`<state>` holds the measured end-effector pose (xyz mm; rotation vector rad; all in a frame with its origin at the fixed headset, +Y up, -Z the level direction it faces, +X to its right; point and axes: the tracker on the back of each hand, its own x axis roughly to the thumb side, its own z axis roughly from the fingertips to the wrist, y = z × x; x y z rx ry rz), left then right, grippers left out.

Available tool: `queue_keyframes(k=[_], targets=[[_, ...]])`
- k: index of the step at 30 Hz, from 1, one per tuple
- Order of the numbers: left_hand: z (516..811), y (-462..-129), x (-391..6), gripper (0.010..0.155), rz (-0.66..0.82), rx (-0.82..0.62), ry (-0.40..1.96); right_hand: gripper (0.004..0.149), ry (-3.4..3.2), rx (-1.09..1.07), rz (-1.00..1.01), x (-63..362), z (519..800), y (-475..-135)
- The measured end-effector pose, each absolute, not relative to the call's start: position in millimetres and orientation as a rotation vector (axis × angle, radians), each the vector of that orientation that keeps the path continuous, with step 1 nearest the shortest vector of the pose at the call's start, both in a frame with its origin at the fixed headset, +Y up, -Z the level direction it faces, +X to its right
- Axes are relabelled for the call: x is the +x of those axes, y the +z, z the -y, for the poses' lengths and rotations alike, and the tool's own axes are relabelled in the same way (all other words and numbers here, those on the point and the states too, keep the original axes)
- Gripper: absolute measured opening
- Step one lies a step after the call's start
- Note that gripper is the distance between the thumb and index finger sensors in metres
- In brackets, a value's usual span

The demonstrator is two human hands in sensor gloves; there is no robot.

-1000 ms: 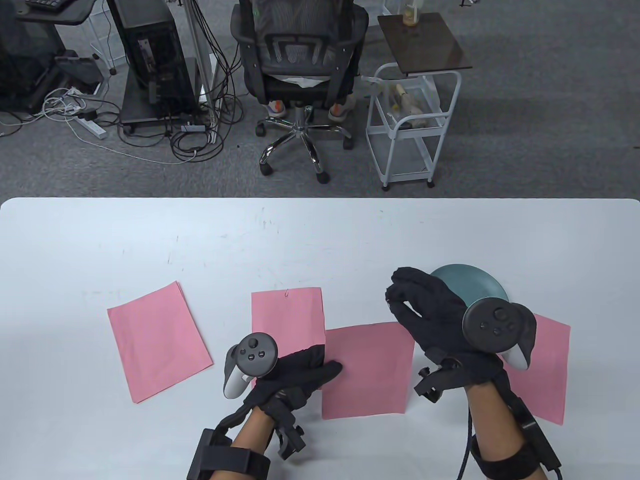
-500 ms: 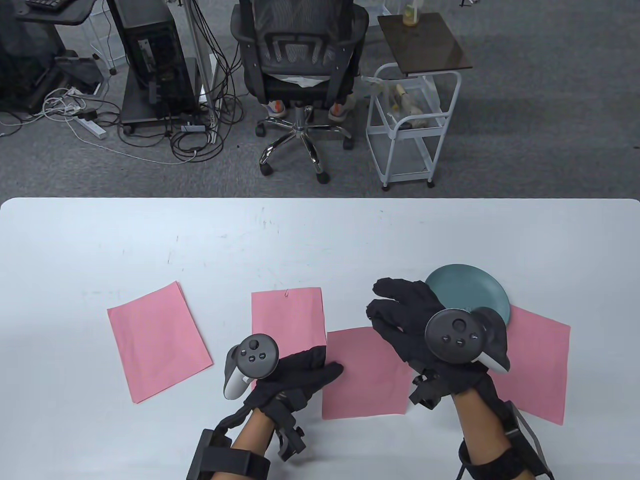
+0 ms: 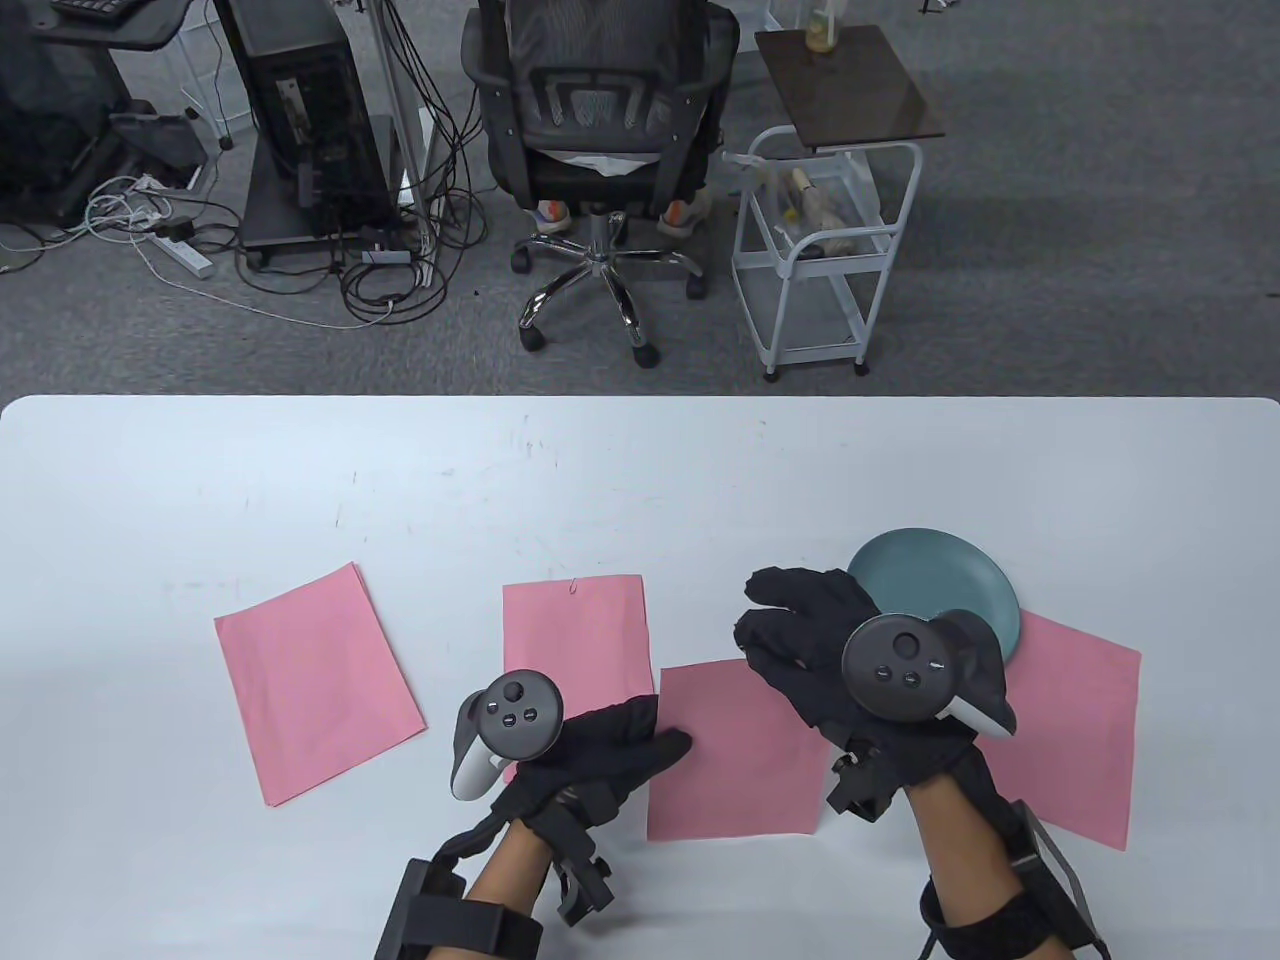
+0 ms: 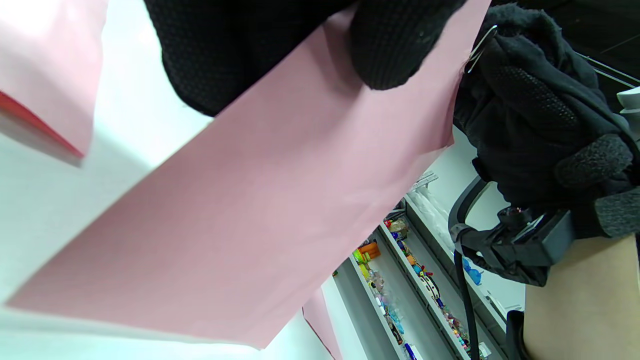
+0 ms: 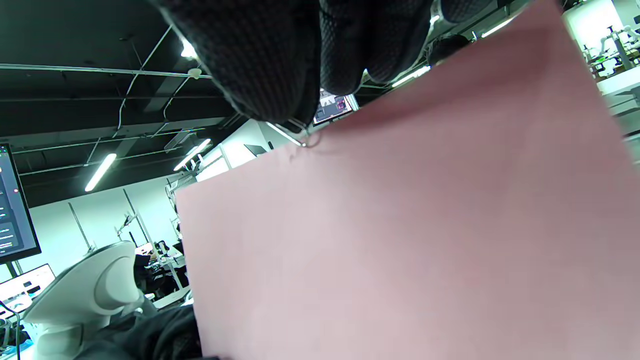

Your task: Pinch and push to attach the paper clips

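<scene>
A pink middle sheet (image 3: pixel 740 760) lies on the white table. My left hand (image 3: pixel 665 738) rests flat on its left edge, and in the left wrist view its fingers (image 4: pixel 395 45) press on the sheet (image 4: pixel 260 200). My right hand (image 3: pixel 762 632) is at the sheet's far edge, fingers bunched. It pinches a wire paper clip (image 5: pixel 294 134) against that edge, and the clip also shows in the left wrist view (image 4: pixel 477 47). Another pink sheet (image 3: pixel 575 640) behind it carries a clip (image 3: pixel 573 586) on its far edge.
A teal plate (image 3: pixel 935 575) sits just right of my right hand, partly on a pink sheet (image 3: pixel 1085 740). A further pink sheet (image 3: pixel 315 680) lies at the left. The table's far edge runs across the middle of the table view, with a chair and a cart beyond it.
My right hand has moved left and toward me, from beside the plate to the middle sheet's far edge. My left hand has hardly moved.
</scene>
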<state>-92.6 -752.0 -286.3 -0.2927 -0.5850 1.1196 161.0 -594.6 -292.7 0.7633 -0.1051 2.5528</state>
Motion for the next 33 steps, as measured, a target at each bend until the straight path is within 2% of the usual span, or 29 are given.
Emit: queue_keyframes(k=[19,28,33], targets=[[751.7,-285.4,-92.6,0.043,0.591,-0.281,1.135,0.037,2.586,0.729,-0.015,165.5,594.1,-295.2],[751.9,-285.1,-92.1,0.043,0.591,-0.289,1.136,0.042,2.554,0.760,-0.089,165.8,595.4,-296.6],[752.3,-284.7,-91.0,0.043,0.593,-0.296,1.141,0.039,2.579,0.767,-0.108,163.6,597.3,-297.0]])
